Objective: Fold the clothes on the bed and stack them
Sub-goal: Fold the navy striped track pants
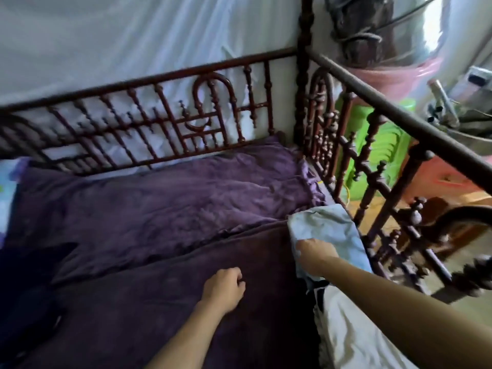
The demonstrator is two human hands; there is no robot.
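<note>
— Blue cloth [328, 222], where is it?
— On the bed's [186, 73] right edge, beside the side rail [394, 113]; the right hand [315, 253] grips it.
— And the left hand [223, 287]?
— Curled over the purple blanket [159, 203], holding nothing.

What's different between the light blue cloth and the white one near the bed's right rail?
The light blue cloth lies farther up the bed; the white cloth lies nearer the person. The right hand grips the light blue cloth; no hand touches the white cloth. Both lie along the bed's right edge.
</note>
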